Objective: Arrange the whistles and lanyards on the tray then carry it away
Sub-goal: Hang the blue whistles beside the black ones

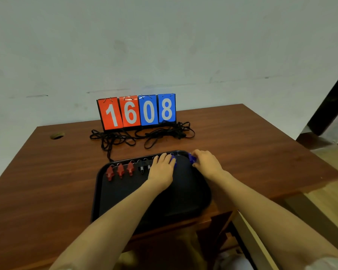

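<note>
A black tray (125, 193) lies at the near edge of a brown wooden table (47, 172). Along its far rim sit three red whistles (120, 170) and, to their right, black whistles (143, 166). My left hand (161, 168) rests palm down over the row, its fingers on a blue whistle (173, 159). My right hand (207, 162) is at the tray's far right corner, fingers closed on another blue whistle (192, 158). Black lanyards (141, 136) lie tangled on the table beyond the tray.
A flip scoreboard (137, 112) reading 1608 stands behind the lanyards near the wall. A round cable hole (57, 135) is at the table's far left. The table's right edge drops to the floor (336, 172).
</note>
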Available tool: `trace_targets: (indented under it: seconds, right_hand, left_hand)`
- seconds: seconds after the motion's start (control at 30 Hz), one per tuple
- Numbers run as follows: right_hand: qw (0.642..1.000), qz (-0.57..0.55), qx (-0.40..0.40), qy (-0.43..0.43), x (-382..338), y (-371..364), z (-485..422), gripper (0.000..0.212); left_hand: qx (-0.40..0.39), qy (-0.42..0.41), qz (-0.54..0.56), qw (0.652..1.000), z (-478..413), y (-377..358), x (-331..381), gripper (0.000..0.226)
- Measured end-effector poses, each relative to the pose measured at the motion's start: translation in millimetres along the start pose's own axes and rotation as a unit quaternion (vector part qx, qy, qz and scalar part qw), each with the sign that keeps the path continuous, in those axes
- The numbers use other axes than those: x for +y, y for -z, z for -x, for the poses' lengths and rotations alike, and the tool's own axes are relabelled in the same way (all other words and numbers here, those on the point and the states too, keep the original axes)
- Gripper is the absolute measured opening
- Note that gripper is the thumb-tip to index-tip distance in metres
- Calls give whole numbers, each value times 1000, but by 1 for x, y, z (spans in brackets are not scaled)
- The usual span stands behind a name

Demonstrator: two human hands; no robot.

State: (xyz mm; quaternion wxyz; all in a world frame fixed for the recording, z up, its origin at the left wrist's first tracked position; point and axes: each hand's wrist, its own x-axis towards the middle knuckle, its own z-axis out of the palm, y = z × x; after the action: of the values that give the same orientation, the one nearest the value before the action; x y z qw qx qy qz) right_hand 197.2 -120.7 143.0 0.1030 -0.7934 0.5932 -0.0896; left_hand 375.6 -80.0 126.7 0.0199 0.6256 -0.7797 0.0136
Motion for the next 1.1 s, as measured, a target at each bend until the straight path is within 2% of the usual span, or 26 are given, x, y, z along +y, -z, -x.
trace_targets:
  seconds: [0.37, 0.6, 0.8, 1.1]
  right_hand:
    - [1000, 7, 21, 15, -13, -30, -26, 39]
    - [1000, 5, 2, 25, -13, -34, -31, 43]
    - [1000, 10, -21, 19, -17, -30, -29, 47]
    - [998, 4, 5, 59, -36, -7, -35, 42]
  left_hand:
    - [-55, 4, 21, 998, -6, -8, -1, 60]
    - [-28, -2, 46, 999, -4, -14, -4, 60]
    - [-47, -7, 60, 997, -5, -8, -5, 63]
    - [-19, 14, 55, 998, -9, 12, -20, 60]
